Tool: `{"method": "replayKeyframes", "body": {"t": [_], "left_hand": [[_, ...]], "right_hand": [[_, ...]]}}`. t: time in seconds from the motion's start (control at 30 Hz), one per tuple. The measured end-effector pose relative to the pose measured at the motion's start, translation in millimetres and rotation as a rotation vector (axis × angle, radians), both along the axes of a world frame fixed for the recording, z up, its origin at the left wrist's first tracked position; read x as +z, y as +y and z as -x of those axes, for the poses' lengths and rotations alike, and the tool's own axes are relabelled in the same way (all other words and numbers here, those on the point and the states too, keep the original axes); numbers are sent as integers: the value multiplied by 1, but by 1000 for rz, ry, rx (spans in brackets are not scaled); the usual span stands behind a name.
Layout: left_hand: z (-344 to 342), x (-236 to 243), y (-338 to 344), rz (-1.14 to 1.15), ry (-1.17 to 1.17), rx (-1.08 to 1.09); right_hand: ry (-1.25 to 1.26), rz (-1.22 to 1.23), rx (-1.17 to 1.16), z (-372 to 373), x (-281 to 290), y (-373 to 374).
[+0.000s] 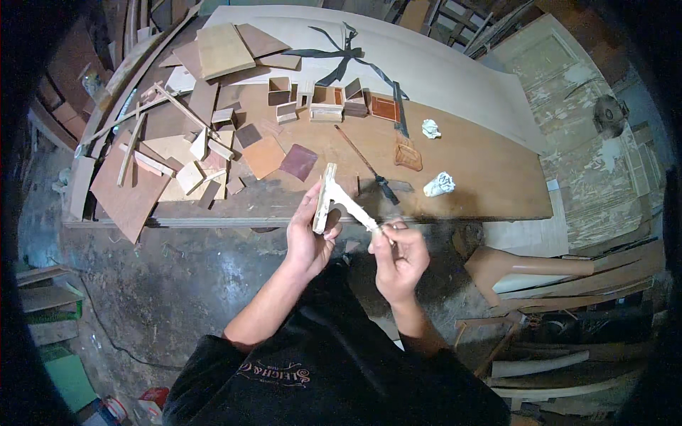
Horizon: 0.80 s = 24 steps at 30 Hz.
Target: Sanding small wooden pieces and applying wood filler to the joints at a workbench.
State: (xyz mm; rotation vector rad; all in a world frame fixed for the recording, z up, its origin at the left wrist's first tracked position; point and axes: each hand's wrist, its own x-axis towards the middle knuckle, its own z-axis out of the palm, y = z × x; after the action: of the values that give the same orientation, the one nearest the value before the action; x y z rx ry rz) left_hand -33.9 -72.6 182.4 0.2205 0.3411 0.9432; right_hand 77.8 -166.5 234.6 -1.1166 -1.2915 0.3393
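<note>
In front of the table edge, my left hand (305, 231) grips a small pale wooden block (323, 202) tilted upright between thumb and fingers. A thin, off-white strip (352, 207) with ragged edges, perhaps masking tape, runs slantwise down from the block. Its lower end is pinched between the thumb and fingertips of my right hand (401, 259). Beyond my hands lies a thin rod-like tool (362, 157) with a dark handle. Small open wooden boxes (327, 106) stand farther back on the table. A dark red square sheet (299, 162) lies nearer my left hand.
Wood offcuts and sticks (192, 174) crowd the table's left part. Crumpled white wads (439, 184) and an amber-brown piece (407, 155) lie to the right. Black straps (344, 53) lie at the back. Wooden boards (582, 284) are stacked on the floor at right.
</note>
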Motion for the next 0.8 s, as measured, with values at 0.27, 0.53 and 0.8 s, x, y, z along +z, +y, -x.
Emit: {"method": "replayKeyframes", "body": {"t": [0.27,0.53,0.8], "left_hand": [[5,0,0,110,-231,-181],[8,4,1,152,-237,-197],[7,2,1,96,-171,-213]], "right_hand": [[86,68,-28,-7,-13,14],[-207,57,-106,-24,-25,21],[-561,-97,-139,-38,-12,30]]}}
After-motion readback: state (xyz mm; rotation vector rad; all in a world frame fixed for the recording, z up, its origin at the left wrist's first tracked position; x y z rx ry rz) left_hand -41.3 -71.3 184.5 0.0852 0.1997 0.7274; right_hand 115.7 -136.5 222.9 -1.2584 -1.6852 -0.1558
